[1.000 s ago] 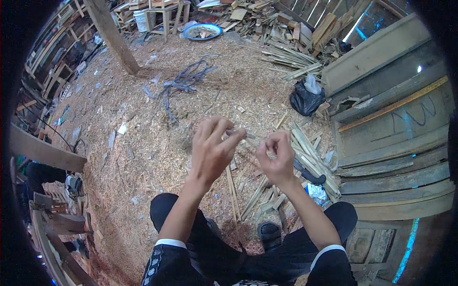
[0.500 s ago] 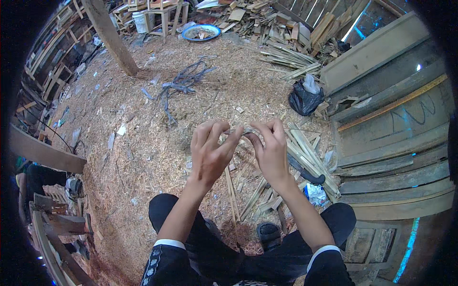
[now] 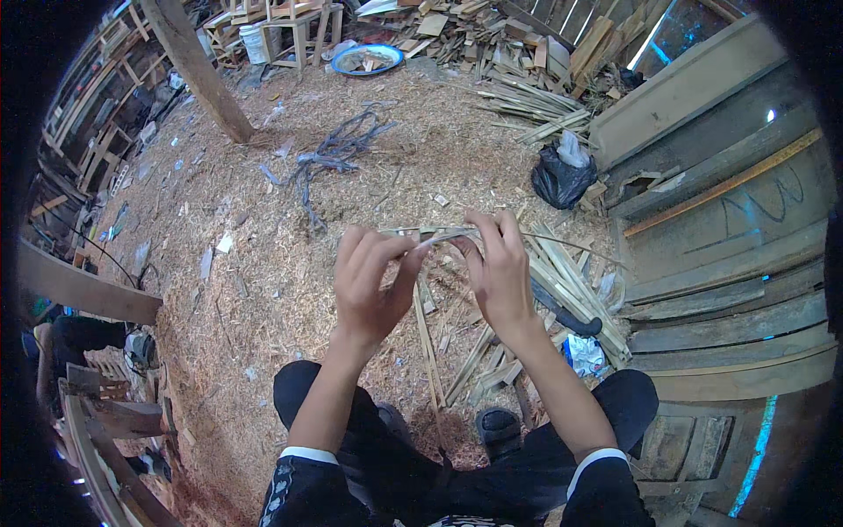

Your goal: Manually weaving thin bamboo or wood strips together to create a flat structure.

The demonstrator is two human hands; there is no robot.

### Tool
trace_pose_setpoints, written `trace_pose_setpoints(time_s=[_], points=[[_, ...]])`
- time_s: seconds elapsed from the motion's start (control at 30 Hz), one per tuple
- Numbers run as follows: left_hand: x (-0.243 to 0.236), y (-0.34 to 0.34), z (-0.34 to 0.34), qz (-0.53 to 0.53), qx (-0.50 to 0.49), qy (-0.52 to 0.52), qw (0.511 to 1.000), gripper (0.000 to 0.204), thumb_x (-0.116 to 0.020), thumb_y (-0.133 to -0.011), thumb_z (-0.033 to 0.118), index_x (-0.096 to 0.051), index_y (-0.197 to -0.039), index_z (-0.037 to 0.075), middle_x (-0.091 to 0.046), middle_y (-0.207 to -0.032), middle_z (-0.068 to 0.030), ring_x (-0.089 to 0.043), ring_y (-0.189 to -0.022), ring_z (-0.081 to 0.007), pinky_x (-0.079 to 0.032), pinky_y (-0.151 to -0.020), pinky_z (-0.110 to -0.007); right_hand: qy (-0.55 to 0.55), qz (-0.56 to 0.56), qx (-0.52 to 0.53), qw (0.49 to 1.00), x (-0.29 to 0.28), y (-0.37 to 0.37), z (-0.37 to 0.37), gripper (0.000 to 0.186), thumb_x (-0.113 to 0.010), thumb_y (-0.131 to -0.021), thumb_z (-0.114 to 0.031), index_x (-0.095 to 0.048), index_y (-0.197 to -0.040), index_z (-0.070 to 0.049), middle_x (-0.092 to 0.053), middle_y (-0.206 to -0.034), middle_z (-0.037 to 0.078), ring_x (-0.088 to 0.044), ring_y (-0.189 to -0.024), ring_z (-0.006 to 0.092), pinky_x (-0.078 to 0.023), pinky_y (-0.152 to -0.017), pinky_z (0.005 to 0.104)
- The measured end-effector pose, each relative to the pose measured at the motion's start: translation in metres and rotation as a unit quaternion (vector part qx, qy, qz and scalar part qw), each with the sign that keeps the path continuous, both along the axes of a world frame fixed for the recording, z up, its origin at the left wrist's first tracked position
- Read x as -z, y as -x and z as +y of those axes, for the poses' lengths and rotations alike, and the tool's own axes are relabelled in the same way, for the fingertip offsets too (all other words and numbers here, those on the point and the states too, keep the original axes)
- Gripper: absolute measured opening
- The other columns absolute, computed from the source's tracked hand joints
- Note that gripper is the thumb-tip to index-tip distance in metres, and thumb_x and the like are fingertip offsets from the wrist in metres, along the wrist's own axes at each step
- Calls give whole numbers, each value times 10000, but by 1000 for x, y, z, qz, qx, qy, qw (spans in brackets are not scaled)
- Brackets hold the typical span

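Note:
In front of my knees, both hands are raised over the shavings-covered ground. My left hand [image 3: 373, 277] is closed, thumb and fingertips pinching one end of a short, pale grey, thin strip [image 3: 450, 234]. My right hand [image 3: 499, 272] pinches the other end, its fingers bent around it. A long, thin brown sliver [image 3: 575, 248] sticks out to the right from behind my right hand; I cannot tell whether it is gripped or what it joins. A bundle of split wood strips [image 3: 566, 285] lies just right of my right hand, with a dark curved tool handle [image 3: 575, 325] across it.
A tangle of grey cord [image 3: 334, 158] and a black plastic bag [image 3: 562, 178] lie ahead. Farther off are a blue-rimmed basin [image 3: 367, 60], a scrap wood pile [image 3: 492, 44] and a wooden post [image 3: 198, 70]. Plank panels [image 3: 720, 255] stand along the right. At far left a person's arm [image 3: 42, 360] shows.
My left hand has moved slightly left, away from my right hand, and more of the strip shows between them. My right hand has risen a little.

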State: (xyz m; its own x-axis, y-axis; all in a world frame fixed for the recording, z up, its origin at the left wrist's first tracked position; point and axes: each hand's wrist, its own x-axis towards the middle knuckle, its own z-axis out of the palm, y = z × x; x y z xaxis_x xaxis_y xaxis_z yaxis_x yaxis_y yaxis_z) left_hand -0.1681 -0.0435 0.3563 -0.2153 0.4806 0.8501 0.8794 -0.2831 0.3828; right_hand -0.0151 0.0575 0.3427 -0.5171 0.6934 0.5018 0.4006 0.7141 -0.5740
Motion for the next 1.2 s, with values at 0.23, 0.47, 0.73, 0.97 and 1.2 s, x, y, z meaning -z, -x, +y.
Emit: trace_pose_setpoints(time_s=[0.23,0.47,0.73,0.97,1.2], points=[[0,9,-15,-183,280,-33,942,308,-727,-874,112,-508,-667,48,-419,-533,3,-353,-470,-117,-328,-570,-270,11,-48,21,999,-1,-1,7,335,-657,-839,34,-628,-1171,6,-551,-1051,166,-579,-952,345,-489,-822,447],[-3,20,-24,-372,86,-10,924,225,-522,-1033,232,-584,-930,42,-541,-811,-18,-468,-689,-84,-359,-585,-260,-41,-23,-6,999,4,4,6,233,-707,-852,-17,-668,-1081,1,-562,-968,126,-575,-851,297,-481,-734,426],[-27,1,-27,32,-84,265,960,371,-683,-786,-17,-614,-1150,0,-607,-1079,-146,-531,-995,-343,-470,-881,-453,-84,-13,-17,996,3,8,-3,133,-735,-849,-56,-679,-966,-25,-543,-901,106,-534,-741,259,-440,-689,369],[-72,20,-30,-16,-19,401,916,327,-682,-785,31,-642,-1110,15,-643,-943,-119,-556,-997,-301,-470,-906,-425,-111,-50,-42,992,5,-1,-9,150,-734,-858,-98,-661,-982,-54,-540,-855,93,-542,-742,245,-427,-687,386],[-99,1,-9,-49,85,379,920,351,-703,-780,12,-631,-1123,37,-636,-870,-141,-602,-898,-319,-491,-829,-430,-89,-68,-31,993,7,-2,-9,124,-697,-882,-120,-661,-986,-62,-558,-859,89,-544,-713,255,-445,-673,386]])
